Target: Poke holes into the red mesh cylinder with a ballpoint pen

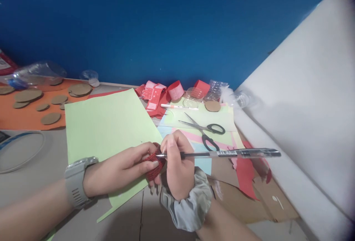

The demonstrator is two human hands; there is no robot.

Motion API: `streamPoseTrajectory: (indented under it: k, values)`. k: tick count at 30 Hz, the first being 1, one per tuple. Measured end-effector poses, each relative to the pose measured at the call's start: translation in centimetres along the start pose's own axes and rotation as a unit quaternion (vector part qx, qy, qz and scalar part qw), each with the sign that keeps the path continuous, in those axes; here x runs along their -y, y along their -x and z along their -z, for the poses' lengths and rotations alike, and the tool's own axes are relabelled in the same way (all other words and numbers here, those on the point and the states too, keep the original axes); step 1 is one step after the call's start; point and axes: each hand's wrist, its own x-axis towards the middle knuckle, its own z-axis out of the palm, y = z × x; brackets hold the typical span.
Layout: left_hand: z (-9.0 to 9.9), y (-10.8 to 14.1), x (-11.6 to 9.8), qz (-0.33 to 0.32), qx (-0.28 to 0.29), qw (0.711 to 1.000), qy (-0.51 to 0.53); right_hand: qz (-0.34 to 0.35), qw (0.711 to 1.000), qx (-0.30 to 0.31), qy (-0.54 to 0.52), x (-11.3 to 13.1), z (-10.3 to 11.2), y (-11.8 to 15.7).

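Between the fingers and thumb of my left hand (pixel 130 165) is a small dark red piece with a fine line pattern (pixel 155 167), partly covered by the fingers. My right hand (pixel 179 163) is closed round a clear ballpoint pen with a black grip (pixel 213 153). The pen's tip touches or nearly touches the red piece, and its capped end points to the right. Beneath my left hand lies a large light green sheet of paper (pixel 105 122). A pair of scissors with black handles (pixel 205 128) rests partly open just beyond my right hand.
Cardboard discs (pixel 27 95) lie on an orange sheet (pixel 16 115) at left, near a clear plastic bottle (pixel 41 73). Red paper rings (pixel 175 90), a white marker (pixel 179 107) and coloured paper scraps sit at the back. A blue wall (pixel 166 30) and white panel (pixel 305 67) bound the area.
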Motion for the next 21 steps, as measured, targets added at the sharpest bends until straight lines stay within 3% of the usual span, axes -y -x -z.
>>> streamPoseTrajectory:
  k: [21]
  values:
    - [0.0, 0.02, -0.02, -0.002, -0.003, 1.0, 0.008, -0.014, 0.999, -0.001, 0.035, -0.08, 0.04, -0.14]
